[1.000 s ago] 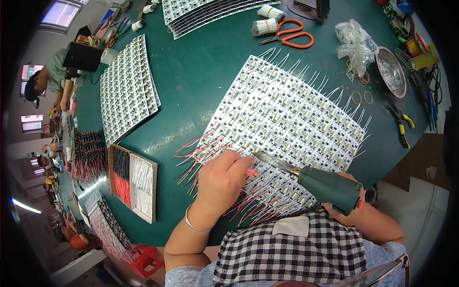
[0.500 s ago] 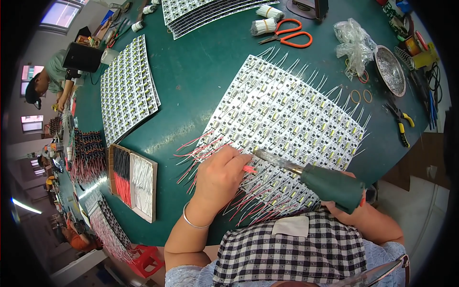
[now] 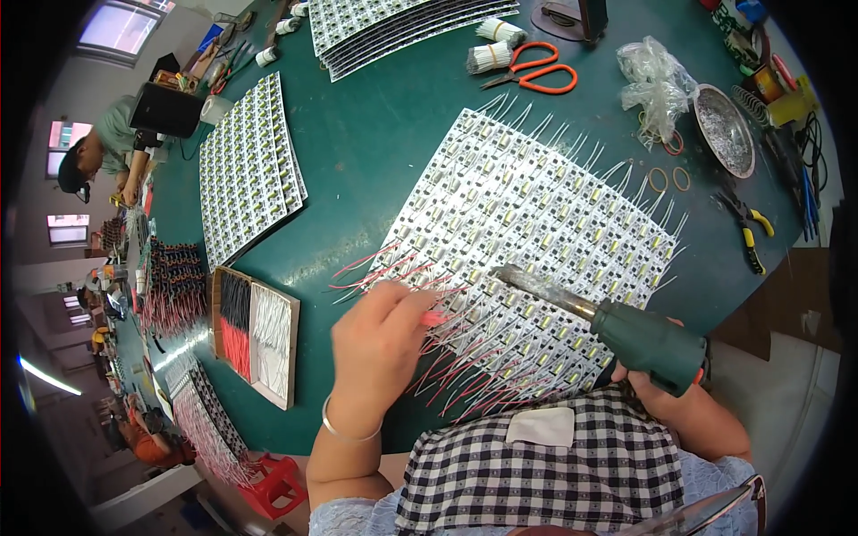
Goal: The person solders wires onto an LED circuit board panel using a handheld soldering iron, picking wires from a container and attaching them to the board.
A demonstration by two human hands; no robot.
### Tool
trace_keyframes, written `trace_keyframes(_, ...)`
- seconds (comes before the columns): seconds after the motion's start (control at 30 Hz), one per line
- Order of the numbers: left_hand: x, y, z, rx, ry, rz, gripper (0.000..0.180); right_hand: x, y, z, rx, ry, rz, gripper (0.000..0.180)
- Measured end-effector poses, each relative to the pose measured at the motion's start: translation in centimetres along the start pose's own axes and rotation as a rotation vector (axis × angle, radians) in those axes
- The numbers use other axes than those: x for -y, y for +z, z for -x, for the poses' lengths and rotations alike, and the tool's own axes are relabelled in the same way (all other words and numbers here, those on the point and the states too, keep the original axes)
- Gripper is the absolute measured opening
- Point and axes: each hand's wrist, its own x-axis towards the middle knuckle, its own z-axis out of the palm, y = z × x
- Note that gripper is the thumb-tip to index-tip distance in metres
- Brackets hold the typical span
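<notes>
A large panel of white circuit boards point(image 3: 536, 205) lies tilted on the green table, with white wires along its far edge and red and white wires point(image 3: 465, 371) along its near left edge. My left hand point(image 3: 380, 344) is closed above the panel's left side, pinching a small bunch of red wires point(image 3: 435, 318). On the right, my right hand point(image 3: 633, 380) grips a soldering gun point(image 3: 651, 344) with a green body, which hides most of the fingers. Its thick metal barrel point(image 3: 550, 293) points left over the boards; whether the tip touches them I cannot tell.
An open box point(image 3: 288, 357) holds black, red and white wires. More board panels point(image 3: 246, 170) stand at left and far back. Orange-handled scissors point(image 3: 547, 76), a plastic bag point(image 3: 657, 85), a metal bowl point(image 3: 724, 134) and yellow-handled pliers point(image 3: 749, 234) lie around. Another person point(image 3: 103, 152) works at left.
My left hand has drawn back to the left with the red wires. The soldering gun has shifted right, widening the gap between its tip and my fingers. The view has shifted slightly.
</notes>
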Motion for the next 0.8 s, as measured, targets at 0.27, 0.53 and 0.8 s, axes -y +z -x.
trace_keyframes(0.27, -2.0, 1.7, 0.0, -0.01, -0.005, 0.066, 0.027, -0.1, -0.2, 0.4, -0.008, 0.016, -0.029, 0.028)
trace_keyframes(0.53, -0.4, 5.0, 1.2, 0.042, 0.072, 0.108, 0.022, 0.1, 0.1, 0.6, 0.025, -0.043, 0.077, 0.025)
trace_keyframes(0.8, -0.7, 4.9, 1.4, 0.039, 0.093, 0.074, 0.028, 0.0, 0.4, 0.6, 0.036, 0.005, -0.148, 0.027)
